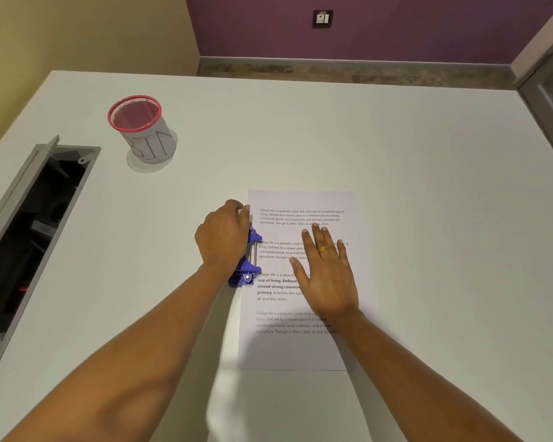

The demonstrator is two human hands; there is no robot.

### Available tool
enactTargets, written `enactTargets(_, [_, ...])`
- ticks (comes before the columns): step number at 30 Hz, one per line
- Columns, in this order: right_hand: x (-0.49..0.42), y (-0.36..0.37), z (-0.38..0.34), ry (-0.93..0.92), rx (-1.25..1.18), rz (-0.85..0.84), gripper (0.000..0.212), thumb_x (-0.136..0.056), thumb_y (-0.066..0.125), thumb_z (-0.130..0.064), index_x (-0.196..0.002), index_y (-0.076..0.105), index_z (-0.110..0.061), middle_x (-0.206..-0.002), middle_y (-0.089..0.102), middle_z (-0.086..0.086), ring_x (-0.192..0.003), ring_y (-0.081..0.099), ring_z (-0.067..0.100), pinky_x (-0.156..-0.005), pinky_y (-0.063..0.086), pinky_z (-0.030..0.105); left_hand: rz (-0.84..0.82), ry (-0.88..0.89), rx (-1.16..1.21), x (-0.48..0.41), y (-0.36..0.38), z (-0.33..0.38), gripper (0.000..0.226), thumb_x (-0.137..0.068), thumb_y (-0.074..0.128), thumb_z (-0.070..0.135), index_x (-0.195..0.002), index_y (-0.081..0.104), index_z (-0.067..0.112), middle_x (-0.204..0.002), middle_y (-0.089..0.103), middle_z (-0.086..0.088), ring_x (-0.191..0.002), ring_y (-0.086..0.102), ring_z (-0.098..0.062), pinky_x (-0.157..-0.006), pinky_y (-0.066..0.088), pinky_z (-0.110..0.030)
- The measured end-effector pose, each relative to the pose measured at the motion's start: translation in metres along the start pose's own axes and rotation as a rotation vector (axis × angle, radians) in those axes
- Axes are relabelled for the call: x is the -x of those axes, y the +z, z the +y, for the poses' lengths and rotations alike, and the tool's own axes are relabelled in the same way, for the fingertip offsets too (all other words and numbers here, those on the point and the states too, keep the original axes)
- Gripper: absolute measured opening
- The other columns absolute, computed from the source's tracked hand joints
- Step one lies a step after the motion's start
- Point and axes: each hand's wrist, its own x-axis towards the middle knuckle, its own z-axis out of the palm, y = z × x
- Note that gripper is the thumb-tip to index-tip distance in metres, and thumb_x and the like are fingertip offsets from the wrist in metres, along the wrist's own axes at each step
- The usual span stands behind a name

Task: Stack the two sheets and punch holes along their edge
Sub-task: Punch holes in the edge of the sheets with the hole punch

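Observation:
Printed white sheets (pixel 288 346) lie stacked in the middle of the white table (pixel 428 186); only the top sheet shows clearly. A blue hole punch (pixel 249 266) sits on the stack's left edge, about halfway along it. My left hand (pixel 224 237) rests on top of the punch, fingers curled over it. My right hand (pixel 326 269) lies flat on the paper with its fingers spread, a gold ring on one finger, covering part of the text.
A pink mesh cup (pixel 141 129) wrapped in white paper stands at the back left. An open cable tray (pixel 29 244) is sunk into the table's left side. Beyond the table are a purple wall and a socket (pixel 322 18).

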Motion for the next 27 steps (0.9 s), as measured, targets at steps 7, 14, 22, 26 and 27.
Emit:
enactTargets(7, [0.001,-0.001,0.000,-0.003,-0.019,0.011,0.059,-0.096,0.025,-0.048,-0.147,0.018,-0.019,-0.157,0.012,0.002,-0.146,0.009,0.016,-0.118,0.000,0.035,0.022,-0.130,0.193,0.019,-0.011,-0.011,0.034,-0.091,0.045,0.043,-0.107,0.059,0.016,-0.102,0.069,-0.002,-0.094,0.061,-0.024,-0.071,0.036,-0.029])
enactTargets(14, [0.002,-0.001,0.000,0.000,-0.008,0.019,0.059,-0.096,0.025,-0.048,-0.147,0.019,-0.019,-0.157,0.014,0.002,-0.146,0.010,0.016,-0.117,0.000,0.034,0.003,-0.196,0.315,0.044,-0.013,-0.007,0.032,-0.086,0.054,0.045,-0.103,0.060,0.019,-0.080,0.057,0.010,-0.075,0.055,-0.018,-0.061,0.036,-0.027])
enactTargets(22, [0.003,0.000,0.001,0.000,-0.022,0.037,0.058,-0.096,0.029,-0.046,-0.146,0.023,-0.018,-0.156,0.018,0.003,-0.145,0.014,0.017,-0.118,0.004,0.036,-0.042,-0.211,0.404,0.052,-0.014,-0.006,0.021,-0.083,0.054,0.019,-0.100,0.065,0.021,-0.082,0.064,0.005,-0.072,0.060,-0.018,-0.063,0.042,-0.027])
enactTargets(26, [0.003,0.000,0.001,-0.004,-0.015,0.038,0.059,-0.096,0.027,-0.047,-0.146,0.022,-0.018,-0.157,0.017,0.003,-0.145,0.013,0.017,-0.117,0.003,0.035,-0.038,-0.187,0.487,0.054,-0.014,-0.003,0.024,-0.082,0.052,0.009,-0.086,0.059,0.032,-0.058,0.056,0.018,-0.047,0.058,0.008,-0.043,0.039,-0.006])
enactTargets(27, [0.002,0.000,0.001,-0.002,-0.014,0.038,0.059,-0.096,0.027,-0.047,-0.146,0.022,-0.018,-0.157,0.017,0.003,-0.145,0.013,0.017,-0.118,0.003,0.035,-0.040,-0.175,0.502,0.054,-0.014,-0.002,0.026,-0.083,0.051,0.008,-0.085,0.058,0.033,-0.056,0.056,0.019,-0.045,0.056,0.012,-0.043,0.039,-0.004])
